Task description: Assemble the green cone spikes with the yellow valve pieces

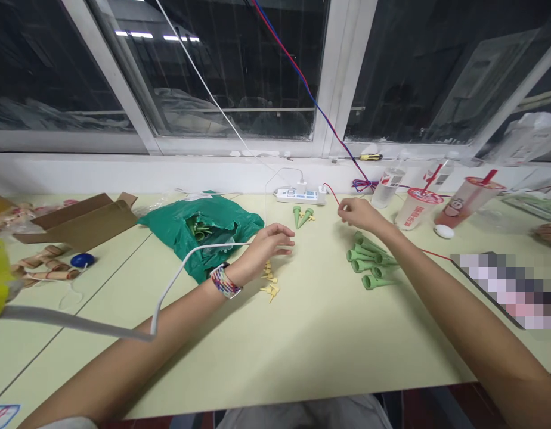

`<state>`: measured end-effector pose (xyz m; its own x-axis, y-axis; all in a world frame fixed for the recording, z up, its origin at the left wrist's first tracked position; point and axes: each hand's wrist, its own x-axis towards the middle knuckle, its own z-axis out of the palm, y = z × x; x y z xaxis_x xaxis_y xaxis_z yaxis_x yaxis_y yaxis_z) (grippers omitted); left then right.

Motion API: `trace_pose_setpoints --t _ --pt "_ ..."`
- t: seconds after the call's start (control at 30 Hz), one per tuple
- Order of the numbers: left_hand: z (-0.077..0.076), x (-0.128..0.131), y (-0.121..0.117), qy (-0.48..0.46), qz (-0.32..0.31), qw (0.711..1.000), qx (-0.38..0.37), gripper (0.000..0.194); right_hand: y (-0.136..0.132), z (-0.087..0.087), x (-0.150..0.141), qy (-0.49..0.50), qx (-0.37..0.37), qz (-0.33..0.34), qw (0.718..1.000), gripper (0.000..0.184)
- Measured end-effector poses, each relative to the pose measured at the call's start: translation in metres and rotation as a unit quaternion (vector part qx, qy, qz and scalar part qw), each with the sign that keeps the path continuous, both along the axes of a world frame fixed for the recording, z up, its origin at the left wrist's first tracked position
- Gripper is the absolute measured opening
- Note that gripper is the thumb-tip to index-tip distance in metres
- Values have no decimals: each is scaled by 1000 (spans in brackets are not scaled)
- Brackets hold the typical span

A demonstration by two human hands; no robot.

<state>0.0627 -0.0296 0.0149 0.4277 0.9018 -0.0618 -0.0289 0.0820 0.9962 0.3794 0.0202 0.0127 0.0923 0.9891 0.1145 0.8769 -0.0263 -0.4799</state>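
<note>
Mid-frame, the left hand (269, 245), fingers loosely curved, is near some yellow pieces (271, 291). Right of centre, the right hand (361, 214) has its fingertips together beside a red cable (333, 192); any grip is unclear. Green spikes (361, 266) lie below it, a torn green bag (231, 213) left of centre, two cups (412, 210) at upper right.

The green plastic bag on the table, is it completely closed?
No, the green plastic bag has a ragged opening, and green pieces are visible inside it.
</note>
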Motion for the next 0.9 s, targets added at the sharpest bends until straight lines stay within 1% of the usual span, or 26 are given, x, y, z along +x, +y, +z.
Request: trace_pose_setpoints --t 0.03,0.1,0.17,0.23,0.3,0.4,0.47,0.5,0.6,0.67,0.73,0.77,0.8,0.83,0.9 --pt "-1 0 1 -1 -3 1000 2 16 -7 3 13 -39 -36 -7 999 15" --pt "-1 -1 3 -3 -2 1000 6 16 -18 3 34 -97 -63 -9 993 14" --pt "-2 -2 4 -5 -1 1000 10 16 -25 -3 48 -106 -74 0 992 20" --pt "-2 -2 4 -5 -2 1000 11 16 -30 -14 53 -88 -84 11 993 27" --pt "-1 -2 3 -4 -4 1000 13 16 -33 -26 53 -72 -80 19 994 29" --pt "1 -2 2 -2 -9 1000 18 17 -32 -34 48 -66 -64 36 995 21" --pt "3 -2 1 -6 2 1000 18 21 -30 -32 43 -66 -49 47 996 16" --pt "4 -2 2 -10 16 1000 18 25 -29 -28 39 -70 -31 51 996 17" --pt "5 -3 5 0 62 997 51 35 -31 -12 16 -71 74 55 993 30" --pt "6 -3 8 36 69 992 103 35 -36 -2 -11 -10 140 52 989 35" --pt "7 -4 9 81 55 982 162 36 -43 6 -43 103 179 57 977 35" --pt "9 -5 9 103 45 975 190 39 -46 8 -60 176 166 68 968 37" --pt "11 -6 8 124 38 967 220 43 -50 9 -75 252 146 85 953 40" --pt "13 -7 6 143 33 957 250 46 -53 10 -90 321 127 105 933 42" --pt "19 -8 2 180 34 933 310 44 -58 11 -112 419 88 133 894 47"
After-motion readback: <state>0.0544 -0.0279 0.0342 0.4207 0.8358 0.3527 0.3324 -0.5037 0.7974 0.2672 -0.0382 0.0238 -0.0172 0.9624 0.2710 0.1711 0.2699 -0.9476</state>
